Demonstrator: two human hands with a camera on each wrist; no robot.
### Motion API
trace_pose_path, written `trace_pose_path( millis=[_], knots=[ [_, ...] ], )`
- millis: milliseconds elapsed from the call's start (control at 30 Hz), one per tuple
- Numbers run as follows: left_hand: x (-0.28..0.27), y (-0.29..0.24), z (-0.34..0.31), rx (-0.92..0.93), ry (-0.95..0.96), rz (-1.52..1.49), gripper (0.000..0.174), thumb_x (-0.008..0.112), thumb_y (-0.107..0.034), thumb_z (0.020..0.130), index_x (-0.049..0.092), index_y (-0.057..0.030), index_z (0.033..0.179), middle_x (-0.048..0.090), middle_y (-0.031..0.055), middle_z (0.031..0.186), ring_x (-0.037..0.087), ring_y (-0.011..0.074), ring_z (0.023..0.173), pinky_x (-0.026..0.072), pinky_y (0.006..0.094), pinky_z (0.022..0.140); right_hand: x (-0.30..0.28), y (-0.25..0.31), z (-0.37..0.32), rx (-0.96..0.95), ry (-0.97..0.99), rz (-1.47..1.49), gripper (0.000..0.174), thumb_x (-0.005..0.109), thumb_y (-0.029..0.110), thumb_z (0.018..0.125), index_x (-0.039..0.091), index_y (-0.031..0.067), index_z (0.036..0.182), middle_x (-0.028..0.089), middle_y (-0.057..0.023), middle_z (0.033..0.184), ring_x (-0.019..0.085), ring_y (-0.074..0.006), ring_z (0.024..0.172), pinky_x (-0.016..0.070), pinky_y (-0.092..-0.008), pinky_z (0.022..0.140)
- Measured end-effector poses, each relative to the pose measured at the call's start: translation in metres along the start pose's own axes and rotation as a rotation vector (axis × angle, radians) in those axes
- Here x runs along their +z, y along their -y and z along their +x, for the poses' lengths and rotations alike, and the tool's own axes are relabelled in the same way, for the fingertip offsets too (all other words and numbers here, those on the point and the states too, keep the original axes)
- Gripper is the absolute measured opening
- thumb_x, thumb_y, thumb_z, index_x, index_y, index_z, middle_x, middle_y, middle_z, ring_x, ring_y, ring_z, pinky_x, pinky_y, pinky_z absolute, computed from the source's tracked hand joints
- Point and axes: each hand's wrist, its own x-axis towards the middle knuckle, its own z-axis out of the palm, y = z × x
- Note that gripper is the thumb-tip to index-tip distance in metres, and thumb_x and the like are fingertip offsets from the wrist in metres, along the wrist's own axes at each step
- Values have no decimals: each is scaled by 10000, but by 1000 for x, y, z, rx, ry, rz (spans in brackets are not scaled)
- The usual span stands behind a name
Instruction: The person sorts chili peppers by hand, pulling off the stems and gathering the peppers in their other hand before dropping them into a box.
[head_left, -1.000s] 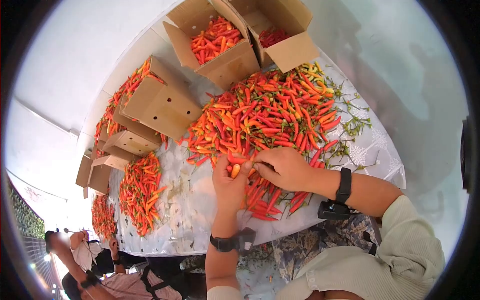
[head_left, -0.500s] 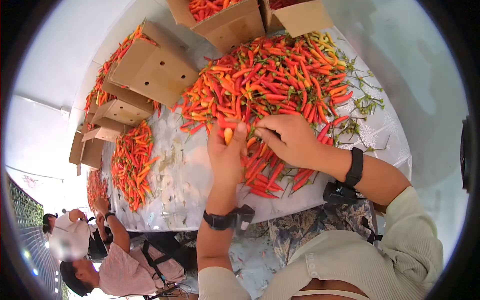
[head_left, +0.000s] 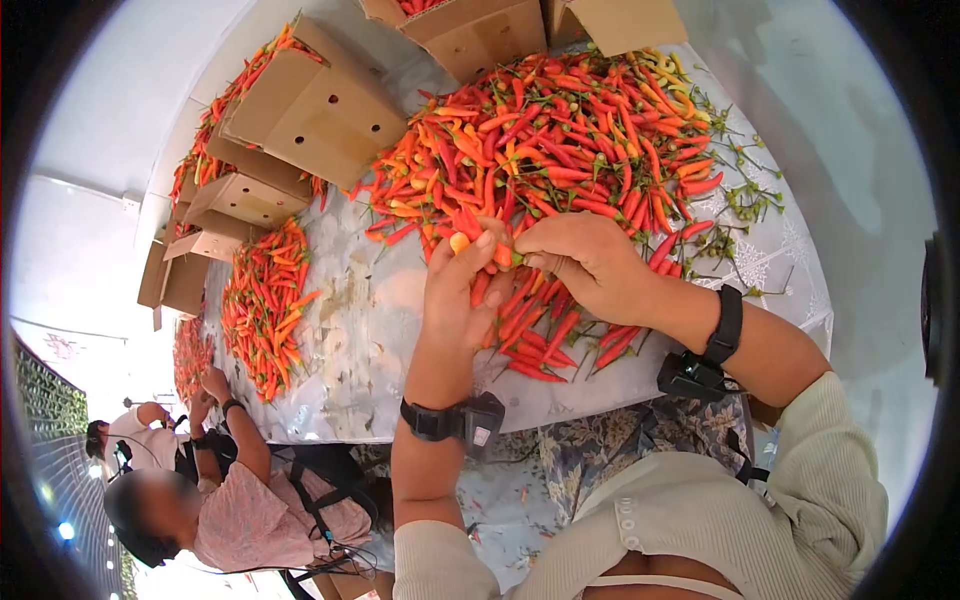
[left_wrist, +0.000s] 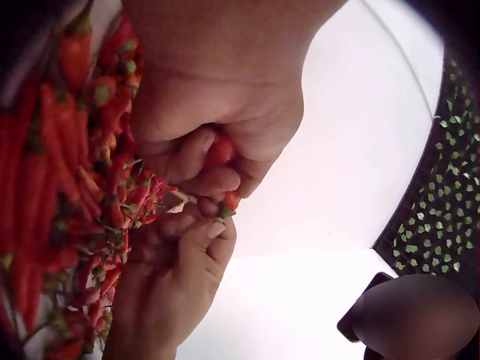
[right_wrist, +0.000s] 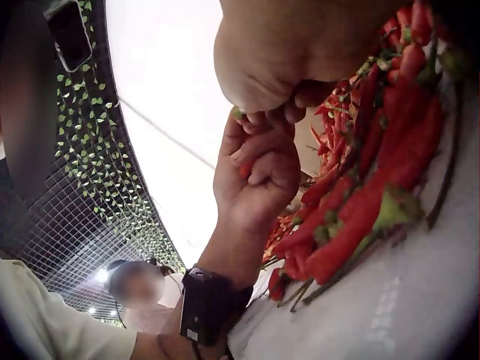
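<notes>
In the head view, my left hand (head_left: 458, 295) holds several chili peppers (head_left: 466, 222), one with an orange-yellow end (head_left: 459, 243) pointing outward. Between the two hands a red chili's green cap (head_left: 517, 259) shows, and my right hand (head_left: 595, 265) pinches at it with thumb and forefinger. From the left wrist view, red chili (left_wrist: 220, 150) peeks out among the left hand's curled fingers, and the green cap (left_wrist: 226, 213) meets the right thumb tip. Both hands are over the near edge of a big heap of red and orange chilies (head_left: 560, 150).
Loose green stems (head_left: 745, 205) lie right of the heap. Cardboard boxes (head_left: 320, 110) of chilies line the table's (head_left: 350, 330) far left, with more boxes (head_left: 480, 40) behind. A smaller chili pile (head_left: 265, 310) sits left. Another person (head_left: 270, 510) works at the lower left.
The head view has tilted, so heap and boxes sit higher in it. A green chili cap now shows between my hands. The person at the left has turned their head.
</notes>
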Motion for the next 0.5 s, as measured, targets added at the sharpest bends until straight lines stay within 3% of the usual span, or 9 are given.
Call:
trace_pose_path(
  millis=[300,400,500],
  knots=[
    [-12,1,3,-65,110,-77,135,563,-134,925,577,-13,983,579,39,809,448,67,507,316,186,411,1,2,0,-6,39,19,126,601,10,853,622,11,978,639,-132,873,621,-334,800,481,-382,692],
    [-4,0,1,-50,3,-20,133,599,-129,911,574,-25,991,580,33,793,456,67,502,325,195,407,-1,7,1,36,75,24,72,608,71,860,606,26,916,620,-134,814,614,-333,735,471,-386,634],
    [5,3,-1,189,-152,410,142,640,-134,895,569,-39,973,581,21,777,489,71,524,354,216,422,-4,7,0,155,96,-26,116,622,150,841,581,47,808,587,-144,700,599,-342,642,465,-419,568]
  ],
)
